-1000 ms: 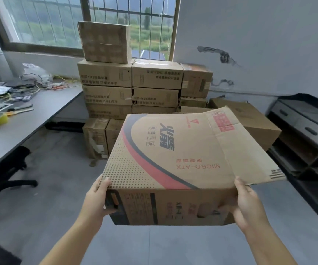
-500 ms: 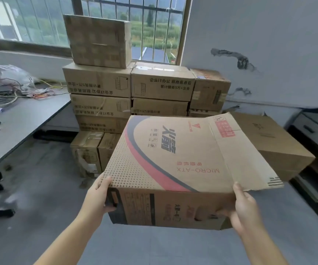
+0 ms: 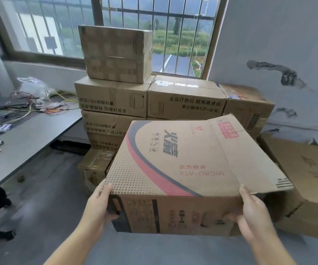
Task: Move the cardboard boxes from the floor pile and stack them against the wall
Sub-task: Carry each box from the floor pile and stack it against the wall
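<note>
Up in the air, in front of the person's chest, sits a large brown cardboard box printed with a red and dark blue curve and "MICRO-ATX" (image 3: pixel 175 169), carried level above the grey floor (image 3: pixel 45 188). The left hand (image 3: pixel 97 205) clamps its near left corner, thumb on the dotted top edge and fingers (image 3: pixel 114 211) curled onto the front face. The right hand (image 3: pixel 253 211) grips the near right corner, thumb up on the top edge and the other fingers wrapped around the front face. A loose top flap (image 3: pixel 250 155) sticks out on the right side of the box, past the right hand.

Just beyond the carried box stands the stack of brown cardboard boxes against the wall under the window (image 3: pixel 146 104), several layers high with printed black characters on their fronts. One smaller plain brown carton (image 3: pixel 116 52) rides on top of the stack at the left, in front of the barred window (image 3: pixel 173 35). To the right, a big open brown box (image 3: pixel 307 184) rests on the floor near the white wall (image 3: pixel 278 35).

On the left runs a grey worktop (image 3: pixel 30 134), carrying a tangle of coloured wires (image 3: pixel 45 104) and a crumpled clear plastic bag (image 3: pixel 32 87) at its far end.
</note>
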A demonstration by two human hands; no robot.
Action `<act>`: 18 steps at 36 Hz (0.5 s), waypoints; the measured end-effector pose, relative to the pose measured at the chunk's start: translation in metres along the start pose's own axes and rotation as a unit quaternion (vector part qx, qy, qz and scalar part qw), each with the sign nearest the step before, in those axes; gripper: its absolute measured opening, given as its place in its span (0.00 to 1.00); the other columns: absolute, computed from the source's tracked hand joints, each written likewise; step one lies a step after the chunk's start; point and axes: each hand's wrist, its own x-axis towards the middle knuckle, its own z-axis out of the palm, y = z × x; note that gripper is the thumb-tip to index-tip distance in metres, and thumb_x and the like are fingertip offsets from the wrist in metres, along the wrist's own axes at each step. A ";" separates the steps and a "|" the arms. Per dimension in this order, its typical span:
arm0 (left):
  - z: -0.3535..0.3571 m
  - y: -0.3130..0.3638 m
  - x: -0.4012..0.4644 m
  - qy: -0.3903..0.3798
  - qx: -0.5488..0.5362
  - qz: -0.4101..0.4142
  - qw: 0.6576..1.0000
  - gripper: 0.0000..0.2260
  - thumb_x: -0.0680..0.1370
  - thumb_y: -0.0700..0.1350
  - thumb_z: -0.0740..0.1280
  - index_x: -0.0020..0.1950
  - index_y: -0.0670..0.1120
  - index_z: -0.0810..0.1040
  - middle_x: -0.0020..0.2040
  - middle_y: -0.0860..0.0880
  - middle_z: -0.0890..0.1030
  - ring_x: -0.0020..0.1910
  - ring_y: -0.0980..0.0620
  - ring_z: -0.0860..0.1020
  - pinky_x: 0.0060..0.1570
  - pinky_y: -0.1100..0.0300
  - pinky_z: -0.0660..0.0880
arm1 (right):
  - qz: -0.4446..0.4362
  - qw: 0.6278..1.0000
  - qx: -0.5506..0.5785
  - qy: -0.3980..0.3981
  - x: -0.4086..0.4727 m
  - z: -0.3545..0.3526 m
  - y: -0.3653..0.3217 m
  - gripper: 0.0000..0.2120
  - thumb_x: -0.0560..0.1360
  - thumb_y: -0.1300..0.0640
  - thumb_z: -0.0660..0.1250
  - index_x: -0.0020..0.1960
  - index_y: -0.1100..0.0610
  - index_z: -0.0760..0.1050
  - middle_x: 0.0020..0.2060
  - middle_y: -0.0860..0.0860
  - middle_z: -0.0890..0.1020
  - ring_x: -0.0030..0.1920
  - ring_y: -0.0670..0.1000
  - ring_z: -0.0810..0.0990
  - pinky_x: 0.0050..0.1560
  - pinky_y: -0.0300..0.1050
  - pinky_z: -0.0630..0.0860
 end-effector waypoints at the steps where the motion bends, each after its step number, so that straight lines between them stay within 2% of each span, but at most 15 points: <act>1: 0.007 0.009 0.010 0.000 -0.008 0.014 1.000 0.10 0.83 0.47 0.58 0.59 0.56 0.75 0.54 0.57 0.78 0.50 0.57 0.75 0.51 0.40 0.76 | -0.011 1.000 -0.002 -0.006 0.012 0.007 -0.011 0.13 0.82 0.52 0.54 0.56 0.57 0.74 0.49 0.52 0.81 0.48 0.56 0.78 0.41 0.55 0.73; 3: 0.022 0.027 0.032 0.000 -0.024 0.051 0.998 0.10 0.83 0.47 0.58 0.56 0.59 0.76 0.55 0.56 0.79 0.54 0.55 0.76 0.48 0.43 0.78 | -0.036 0.999 -0.005 -0.019 0.035 0.023 -0.035 0.13 0.82 0.51 0.54 0.54 0.56 0.74 0.50 0.51 0.81 0.50 0.57 0.77 0.42 0.54 0.74; 5: 0.036 0.048 0.052 -0.001 -0.036 0.092 0.995 0.10 0.82 0.48 0.58 0.56 0.61 0.77 0.57 0.57 0.80 0.58 0.53 0.75 0.46 0.44 0.78 | -0.062 0.997 0.003 -0.036 0.055 0.042 -0.061 0.12 0.82 0.50 0.54 0.52 0.55 0.74 0.51 0.51 0.80 0.51 0.54 0.77 0.47 0.56 0.75; 7: 0.050 0.074 0.070 -0.002 -0.051 0.128 0.990 0.11 0.83 0.48 0.57 0.55 0.62 0.76 0.56 0.57 0.79 0.59 0.53 0.75 0.46 0.45 0.78 | -0.085 0.995 0.019 -0.049 0.074 0.062 -0.087 0.14 0.82 0.50 0.55 0.59 0.57 0.73 0.54 0.52 0.80 0.54 0.55 0.77 0.49 0.56 0.76; 9: 0.062 0.102 0.088 -0.003 -0.073 0.156 0.985 0.11 0.83 0.48 0.57 0.56 0.62 0.76 0.57 0.53 0.79 0.59 0.49 0.76 0.49 0.43 0.78 | -0.111 0.991 0.037 -0.066 0.088 0.083 -0.114 0.17 0.82 0.50 0.55 0.63 0.58 0.72 0.55 0.53 0.80 0.55 0.55 0.78 0.47 0.55 0.78; 12: 0.074 0.153 0.114 -0.003 -0.103 0.200 0.974 0.11 0.82 0.48 0.57 0.60 0.58 0.75 0.57 0.50 0.79 0.58 0.49 0.77 0.51 0.41 0.77 | -0.154 0.981 0.054 -0.101 0.107 0.117 -0.155 0.13 0.81 0.50 0.55 0.56 0.55 0.74 0.50 0.48 0.81 0.51 0.51 0.79 0.43 0.55 0.81; 14: 0.081 0.189 0.132 -0.002 -0.116 0.233 0.966 0.10 0.82 0.48 0.58 0.59 0.58 0.75 0.56 0.52 0.80 0.57 0.49 0.77 0.51 0.40 0.77 | -0.178 0.973 0.075 -0.124 0.121 0.145 -0.181 0.11 0.81 0.49 0.55 0.51 0.52 0.74 0.47 0.46 0.82 0.50 0.49 0.80 0.43 0.56 0.82; 18: 0.089 0.262 0.172 0.020 -0.142 0.284 0.948 0.08 0.82 0.47 0.59 0.60 0.51 0.73 0.51 0.50 0.79 0.53 0.51 0.78 0.47 0.44 0.78 | -0.213 0.960 0.112 -0.145 0.149 0.209 -0.228 0.09 0.81 0.50 0.56 0.52 0.53 0.72 0.49 0.47 0.79 0.49 0.48 0.79 0.40 0.59 0.82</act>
